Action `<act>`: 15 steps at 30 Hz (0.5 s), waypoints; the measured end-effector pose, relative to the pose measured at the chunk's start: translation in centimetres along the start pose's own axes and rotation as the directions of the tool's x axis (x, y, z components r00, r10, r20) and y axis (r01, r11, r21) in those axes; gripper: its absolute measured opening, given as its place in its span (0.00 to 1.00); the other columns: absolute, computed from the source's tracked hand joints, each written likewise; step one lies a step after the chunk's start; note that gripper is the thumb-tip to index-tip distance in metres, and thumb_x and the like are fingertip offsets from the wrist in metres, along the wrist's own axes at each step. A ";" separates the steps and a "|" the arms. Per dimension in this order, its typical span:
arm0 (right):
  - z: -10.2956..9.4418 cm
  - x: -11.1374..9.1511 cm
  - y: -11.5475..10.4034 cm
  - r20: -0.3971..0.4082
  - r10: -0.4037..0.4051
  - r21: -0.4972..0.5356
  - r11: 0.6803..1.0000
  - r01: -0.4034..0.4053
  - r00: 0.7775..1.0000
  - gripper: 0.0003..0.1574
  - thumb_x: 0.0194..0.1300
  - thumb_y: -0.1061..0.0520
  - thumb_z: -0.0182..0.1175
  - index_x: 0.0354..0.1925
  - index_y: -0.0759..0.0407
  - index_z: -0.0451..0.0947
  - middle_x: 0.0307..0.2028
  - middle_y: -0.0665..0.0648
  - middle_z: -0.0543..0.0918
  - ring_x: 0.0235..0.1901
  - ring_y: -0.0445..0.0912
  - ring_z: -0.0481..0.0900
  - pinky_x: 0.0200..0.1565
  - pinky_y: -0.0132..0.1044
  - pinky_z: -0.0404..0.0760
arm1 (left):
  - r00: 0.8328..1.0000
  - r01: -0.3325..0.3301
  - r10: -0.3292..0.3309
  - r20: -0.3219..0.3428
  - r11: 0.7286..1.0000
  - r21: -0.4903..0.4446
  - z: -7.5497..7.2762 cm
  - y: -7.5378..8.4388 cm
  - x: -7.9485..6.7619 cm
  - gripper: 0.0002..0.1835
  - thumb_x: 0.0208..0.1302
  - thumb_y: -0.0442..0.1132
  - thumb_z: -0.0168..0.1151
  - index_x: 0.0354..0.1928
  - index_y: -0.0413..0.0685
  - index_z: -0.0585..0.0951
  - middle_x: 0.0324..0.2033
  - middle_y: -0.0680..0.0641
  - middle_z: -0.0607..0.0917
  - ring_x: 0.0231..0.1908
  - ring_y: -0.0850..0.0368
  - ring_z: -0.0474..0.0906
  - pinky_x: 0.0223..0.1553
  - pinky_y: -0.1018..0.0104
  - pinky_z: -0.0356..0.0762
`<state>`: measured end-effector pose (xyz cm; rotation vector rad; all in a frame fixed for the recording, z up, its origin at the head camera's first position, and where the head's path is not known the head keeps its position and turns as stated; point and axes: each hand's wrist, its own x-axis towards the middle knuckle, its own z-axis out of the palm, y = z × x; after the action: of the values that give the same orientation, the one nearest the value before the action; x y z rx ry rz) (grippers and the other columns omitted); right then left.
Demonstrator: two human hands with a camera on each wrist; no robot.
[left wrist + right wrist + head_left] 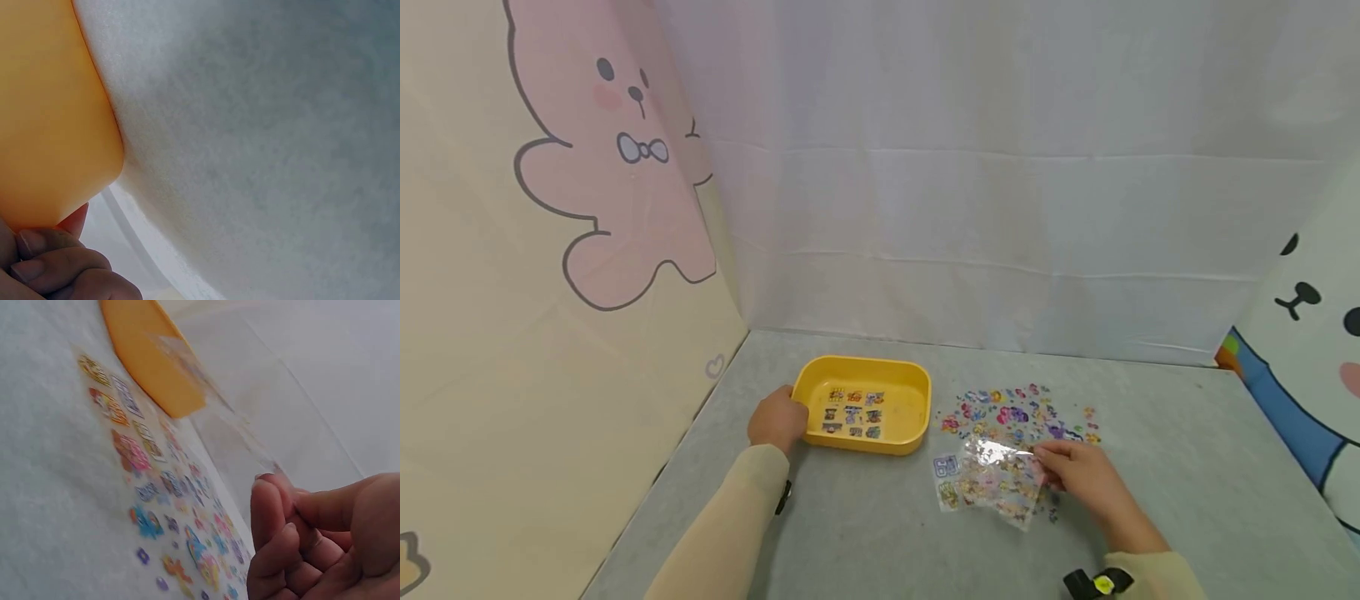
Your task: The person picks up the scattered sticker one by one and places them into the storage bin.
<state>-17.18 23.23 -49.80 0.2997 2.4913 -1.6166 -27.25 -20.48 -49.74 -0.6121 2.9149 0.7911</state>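
Note:
My left hand (777,419) grips the left side of a yellow plastic tray (912,398) on the table. In the left wrist view, the fingers curl at the lower end of the tray wall (59,125). A small clear sheet of stickers (853,410) lies inside the tray. My right hand (1086,479) pinches the edge of a clear sticker sheet (1011,483) between thumb and fingers, lifted and tilted, with glare on it. Seen from the right wrist, the sheet (194,369) stretches away from the fingertips. Under and behind it, colourful sticker sheets (992,408) lie on the table.
A grey cloth-like surface covers the table (865,533). White curtain fabric (1000,208) hangs behind it. The left wall carries a pink bear print (625,192), and another cartoon print (1311,367) is at the right.

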 end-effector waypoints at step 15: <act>2.3 2.3 -2.3 0.187 -0.050 0.047 0.998 0.042 0.981 0.20 0.65 0.48 0.57 0.42 0.62 0.81 0.29 0.56 0.82 0.28 0.48 0.77 0.33 0.43 0.79 | 1.000 0.012 -0.012 -0.009 1.000 -0.005 -0.2 0.3 -0.4 0.24 0.61 0.38 0.50 0.61 0.42 0.72 0.44 0.42 0.81 0.35 0.48 0.73 0.38 0.54 0.72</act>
<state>-19.89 20.36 -49.26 0.0894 2.3421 -1.6340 -27.00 -20.21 -49.35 -0.6342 2.9158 0.7968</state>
